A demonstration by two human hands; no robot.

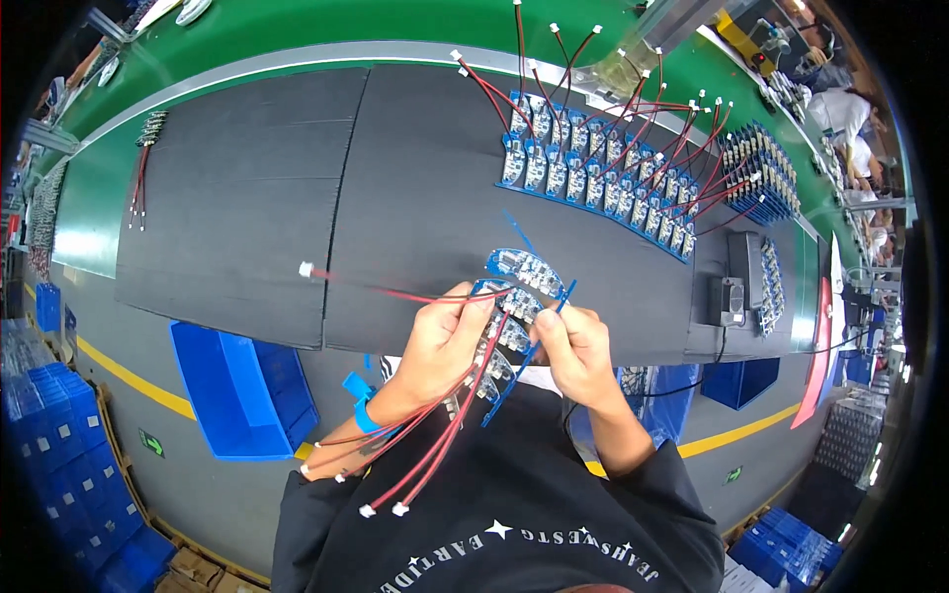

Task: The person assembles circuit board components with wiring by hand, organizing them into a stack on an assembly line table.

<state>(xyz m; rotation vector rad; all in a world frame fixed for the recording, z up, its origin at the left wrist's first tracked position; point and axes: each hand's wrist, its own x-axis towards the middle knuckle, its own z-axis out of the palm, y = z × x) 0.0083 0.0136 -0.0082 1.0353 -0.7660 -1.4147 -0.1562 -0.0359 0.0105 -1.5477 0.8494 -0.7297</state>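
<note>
Close to my body, at the table's near edge, I hold a blue circuit board panel (514, 308) made up of several small curved boards. My left hand (440, 341) is closed on its left side, thumb and fingers pinching a board. On the other side, my right hand (578, 354) pinches the panel by its narrow blue edge strip (502, 397). Red and black wires (440, 445) with white plugs trail from the boards over my left forearm; one more wire (395, 293) sticks out to the left. A thin blue strip (519, 233) shows just beyond the panel.
A larger wired board panel (593, 198) lies at the far right of the black table mat (425, 178), beside stacked panels (759, 170). A small bundle of wired boards (148, 133) sits far left. Blue bins (242, 395) stand below the near edge. A black device (730, 299) is at right.
</note>
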